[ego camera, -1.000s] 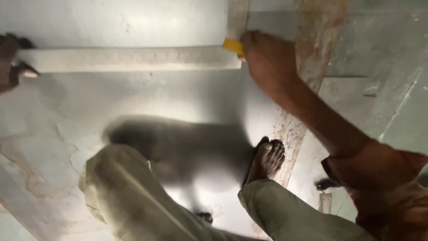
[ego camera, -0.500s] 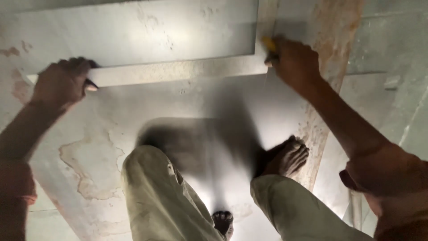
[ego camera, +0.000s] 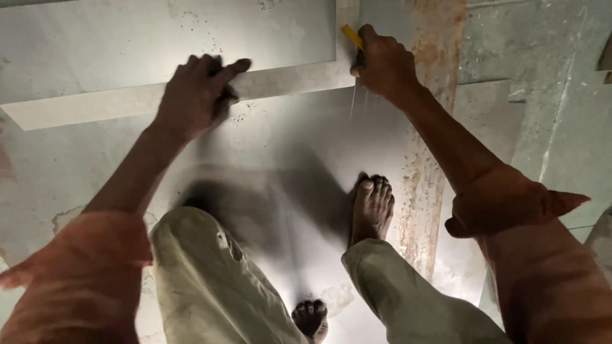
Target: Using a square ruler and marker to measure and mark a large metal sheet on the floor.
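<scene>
Left hand (ego camera: pixel 197 95) presses strip (ego camera: pixel 83 105); right hand (ego camera: pixel 382 64) at tile (ego camera: pixel 287 127) edge.

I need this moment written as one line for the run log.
left hand: pressing long pale flat strip | right hand: gripping yellow tool at strip end | surface: large grey tile | bare feet on tile

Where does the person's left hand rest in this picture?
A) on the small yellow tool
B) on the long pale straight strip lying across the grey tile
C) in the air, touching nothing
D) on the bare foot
B: the left hand presses flat on the long pale straight strip, while the right hand holds the small yellow tool.
</scene>
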